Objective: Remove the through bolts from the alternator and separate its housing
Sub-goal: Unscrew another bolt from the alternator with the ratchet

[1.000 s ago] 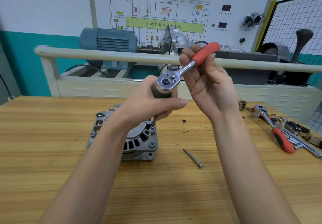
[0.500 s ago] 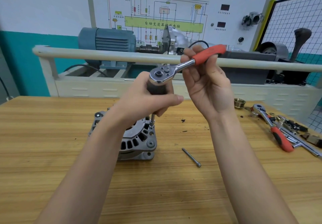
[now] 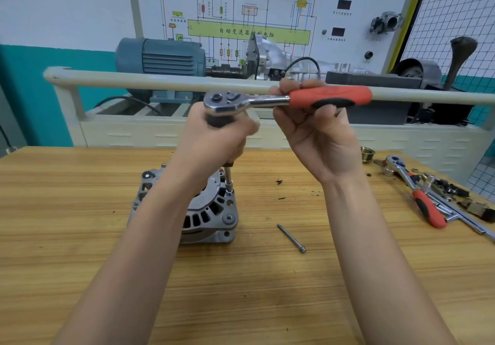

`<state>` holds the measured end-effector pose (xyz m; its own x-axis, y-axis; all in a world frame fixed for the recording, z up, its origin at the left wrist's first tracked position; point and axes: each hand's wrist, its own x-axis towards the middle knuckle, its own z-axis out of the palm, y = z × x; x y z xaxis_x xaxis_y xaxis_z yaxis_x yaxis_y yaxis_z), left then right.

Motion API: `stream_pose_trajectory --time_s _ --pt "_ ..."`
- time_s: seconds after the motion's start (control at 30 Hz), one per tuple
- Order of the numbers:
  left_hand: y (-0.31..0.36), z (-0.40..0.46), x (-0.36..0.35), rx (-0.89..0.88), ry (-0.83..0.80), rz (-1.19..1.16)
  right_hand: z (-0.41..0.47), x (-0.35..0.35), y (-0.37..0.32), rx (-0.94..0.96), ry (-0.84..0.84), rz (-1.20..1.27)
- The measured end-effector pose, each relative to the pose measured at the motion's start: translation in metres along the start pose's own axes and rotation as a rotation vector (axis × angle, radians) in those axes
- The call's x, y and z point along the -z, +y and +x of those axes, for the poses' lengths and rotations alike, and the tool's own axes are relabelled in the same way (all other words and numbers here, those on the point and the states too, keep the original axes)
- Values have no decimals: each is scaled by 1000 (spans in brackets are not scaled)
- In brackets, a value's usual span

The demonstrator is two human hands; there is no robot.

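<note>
A silver alternator [image 3: 211, 218] lies flat on the wooden bench [image 3: 80, 237], partly hidden by my left forearm. A ratchet [image 3: 267, 100] with a red handle sits on a vertical extension bar [image 3: 228, 177] whose socket rests on a bolt at the alternator's rim. My left hand [image 3: 214, 141] grips the dark upper part of the extension, just under the ratchet head. My right hand [image 3: 318, 127] holds the ratchet handle, which points right and lies level. One removed through bolt [image 3: 291, 238] lies loose on the bench to the right of the alternator.
A second red-handled ratchet [image 3: 417, 194] and several metal tools and parts lie at the bench's right edge, near a brass fitting [image 3: 367, 153]. A cream rail [image 3: 160, 83] runs behind the bench, with a blue motor [image 3: 160, 55] and a wiring-diagram board beyond.
My right hand has swung the ratchet handle clockwise, from pointing up and right to level and pointing right. My left hand has kept its grip on the extension.
</note>
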<state>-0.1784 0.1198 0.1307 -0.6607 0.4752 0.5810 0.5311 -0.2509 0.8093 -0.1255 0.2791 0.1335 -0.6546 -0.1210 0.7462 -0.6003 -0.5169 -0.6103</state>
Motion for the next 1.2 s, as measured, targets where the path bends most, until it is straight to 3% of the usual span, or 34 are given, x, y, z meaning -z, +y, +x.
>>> stream_pose_trajectory --time_s 0.1,0.23,0.37,0.53,0.77,0.9,1.1,1.2 --pt "3 -3 7 -58 -240 141 2 -1 3 -10 158 131" --pt "0 -6 1 -116 -326 33 4 -6 6 -37 234 170" --pt "-1 -4 -2 -62 -251 -42 1 -1 -2 -23 128 165" --pt "3 -2 -10 14 -12 -45 -5 9 -6 -47 3 89" --pt "7 -6 1 -23 -258 145 1 1 3 -27 205 167" --pt "5 -6 -3 -39 -212 18 4 -2 5 -41 250 127" --pt "2 -3 -13 11 44 -25 -4 9 -8 -19 36 41" --pt "3 -3 -11 23 29 10 -5 10 -9 -44 10 51"
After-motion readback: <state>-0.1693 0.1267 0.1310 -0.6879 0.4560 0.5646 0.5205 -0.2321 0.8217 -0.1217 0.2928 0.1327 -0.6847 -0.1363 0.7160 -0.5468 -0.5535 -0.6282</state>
